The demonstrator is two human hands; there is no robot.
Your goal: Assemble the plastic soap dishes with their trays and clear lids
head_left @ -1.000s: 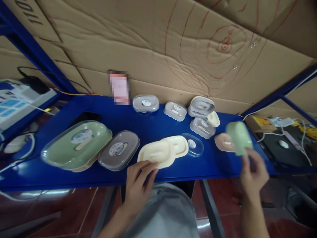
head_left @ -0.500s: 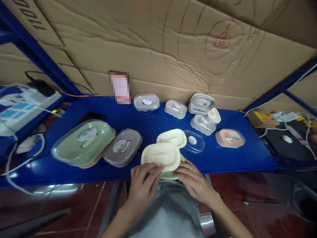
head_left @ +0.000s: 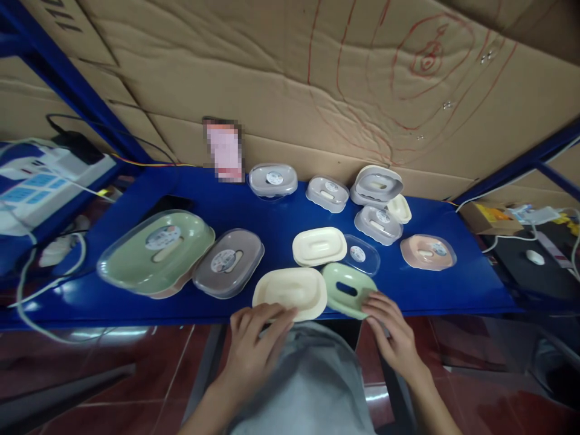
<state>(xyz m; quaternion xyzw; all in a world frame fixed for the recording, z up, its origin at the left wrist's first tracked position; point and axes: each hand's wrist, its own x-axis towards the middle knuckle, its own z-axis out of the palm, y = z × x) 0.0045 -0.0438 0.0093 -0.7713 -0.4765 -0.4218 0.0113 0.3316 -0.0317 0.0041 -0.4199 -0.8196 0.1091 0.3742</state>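
At the front edge of the table, my left hand [head_left: 259,338] grips the near rim of a cream oval soap dish base [head_left: 290,289], fingers over the edge. My right hand [head_left: 395,331] pinches the right end of a green soap dish tray [head_left: 360,281] with a long slot through its middle. The two pieces lie side by side, their edges meeting or nearly so. Just behind them is a second cream base [head_left: 319,244]. A clear lid [head_left: 365,257] with a round sticker lies beside it, partly covered.
On the left stand a large green lidded box [head_left: 136,260] and a grey-brown one [head_left: 240,257]. Several grey lidded dishes [head_left: 273,180] line the back, and a pink one [head_left: 428,251] sits right. A phone [head_left: 225,151] leans on the cardboard wall [head_left: 272,78].
The green tray has come out from under the cream base and moved right with my right hand. My left hand and the cream base have shifted slightly left. The camera view has shifted a little.
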